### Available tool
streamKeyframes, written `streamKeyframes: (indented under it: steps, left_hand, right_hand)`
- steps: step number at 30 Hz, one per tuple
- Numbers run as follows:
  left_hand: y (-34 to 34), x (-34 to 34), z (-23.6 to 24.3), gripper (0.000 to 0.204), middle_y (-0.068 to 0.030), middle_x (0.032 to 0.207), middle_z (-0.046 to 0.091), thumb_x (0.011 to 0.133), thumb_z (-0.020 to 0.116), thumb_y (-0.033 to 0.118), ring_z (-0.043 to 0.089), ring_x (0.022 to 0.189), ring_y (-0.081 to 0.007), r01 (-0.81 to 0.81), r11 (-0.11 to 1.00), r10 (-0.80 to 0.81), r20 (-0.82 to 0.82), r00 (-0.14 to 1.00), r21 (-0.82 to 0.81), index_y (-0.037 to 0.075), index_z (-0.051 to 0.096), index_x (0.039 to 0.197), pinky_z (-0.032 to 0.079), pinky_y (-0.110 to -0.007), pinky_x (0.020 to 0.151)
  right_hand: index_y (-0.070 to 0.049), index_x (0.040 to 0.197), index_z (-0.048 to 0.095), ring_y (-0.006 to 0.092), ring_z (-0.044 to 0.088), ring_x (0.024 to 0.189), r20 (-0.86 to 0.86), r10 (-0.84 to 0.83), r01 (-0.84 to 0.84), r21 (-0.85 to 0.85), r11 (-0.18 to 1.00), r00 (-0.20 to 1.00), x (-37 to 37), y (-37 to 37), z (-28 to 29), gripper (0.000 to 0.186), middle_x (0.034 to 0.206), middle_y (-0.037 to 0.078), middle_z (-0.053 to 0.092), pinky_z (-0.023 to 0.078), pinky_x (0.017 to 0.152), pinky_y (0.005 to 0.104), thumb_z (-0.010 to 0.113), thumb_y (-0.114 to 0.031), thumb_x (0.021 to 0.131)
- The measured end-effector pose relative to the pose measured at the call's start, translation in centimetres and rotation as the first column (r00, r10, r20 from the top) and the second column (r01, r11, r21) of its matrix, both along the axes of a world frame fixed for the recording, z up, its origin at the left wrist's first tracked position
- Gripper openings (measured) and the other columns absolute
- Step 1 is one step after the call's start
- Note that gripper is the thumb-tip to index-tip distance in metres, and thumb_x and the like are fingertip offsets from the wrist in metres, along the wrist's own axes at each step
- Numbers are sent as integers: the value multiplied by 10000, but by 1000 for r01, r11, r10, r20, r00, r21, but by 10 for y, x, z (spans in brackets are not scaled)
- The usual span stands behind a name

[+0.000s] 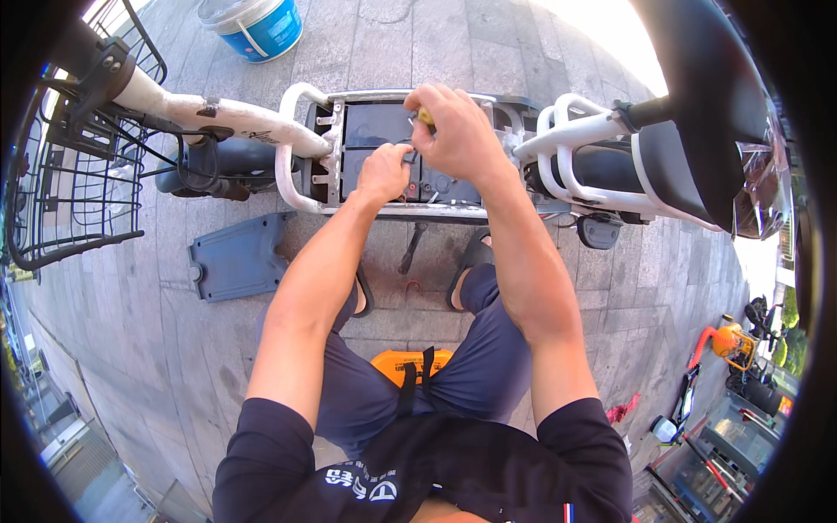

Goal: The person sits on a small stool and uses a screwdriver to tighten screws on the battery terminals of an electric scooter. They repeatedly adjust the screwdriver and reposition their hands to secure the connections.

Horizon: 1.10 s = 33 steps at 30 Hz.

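Note:
A white-framed electric bike (285, 179) stands crosswise before me with its floor compartment uncovered. Dark batteries (368, 125) sit inside the compartment. My right hand (462, 135) is closed round the yellow handle of a screwdriver (425, 115) above the middle of the batteries; my fingers cover most of the tool. Just left of it, my left hand (384, 173) rests low over the batteries, its fingers closed together near a dark cable or terminal. What those fingers pinch is hidden.
A grey plastic cover panel (237, 257) lies on the paving at the left. Beyond the bike stands a blue-and-white bucket (261, 33). The wire basket (78, 174) is at far left, the black seat (697, 113) at right. Orange equipment (728, 342) and tools lie at lower right.

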<state>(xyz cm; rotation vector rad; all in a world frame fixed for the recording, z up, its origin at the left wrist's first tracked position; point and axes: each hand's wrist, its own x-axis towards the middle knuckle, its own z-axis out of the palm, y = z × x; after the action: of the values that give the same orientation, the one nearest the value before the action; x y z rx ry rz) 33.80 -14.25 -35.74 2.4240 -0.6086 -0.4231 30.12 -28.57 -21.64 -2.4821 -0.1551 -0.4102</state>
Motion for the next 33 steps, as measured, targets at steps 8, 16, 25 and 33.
streamKeyframes:
  steps: [8, 16, 25, 33]
  left_hand:
    - [-22, 9, -26, 162, -169, 978, 672, 884, 626, 167, 658, 946, -389, 88, 996, -90, 119, 989, 24, 39, 672, 972, 524, -487, 837]
    - [-26, 9, -19, 180, -170, 987, 653, 880, 650, 211, 656, 890, -405, 119, 978, -149, 176, 973, 172, 47, 630, 952, 538, -488, 783]
    - [-30, 12, -15, 143, -191, 1031, 631, 909, 588, 169, 648, 906, -413, 149, 948, -195, 142, 970, 282, 43, 608, 975, 526, -499, 806]
    - [-30, 13, -12, 211, -199, 1006, 634, 931, 601, 217, 656, 902, -411, 217, 922, -269, 129, 954, 320, 32, 587, 1031, 528, -500, 798]
  right_hand:
    - [-65, 948, 634, 344, 598, 928, 154, -21, 8, 87, 996, 988, -11, -33, 29, 215, 922, 111, 651, 494, 820, 424, 616, -41, 735]
    - [-41, 957, 624, 322, 624, 878, 146, -165, 139, 174, 975, 975, -30, -63, 24, 172, 910, 136, 652, 500, 781, 389, 615, -58, 785]
    - [-32, 949, 634, 350, 632, 875, 134, -225, 190, 232, 954, 965, -28, -69, 15, 175, 911, 160, 665, 510, 779, 410, 631, -87, 783]
    - [-37, 942, 652, 377, 642, 871, 123, -363, 312, 309, 898, 924, -30, -70, 23, 174, 845, 170, 686, 520, 791, 448, 626, -115, 789]
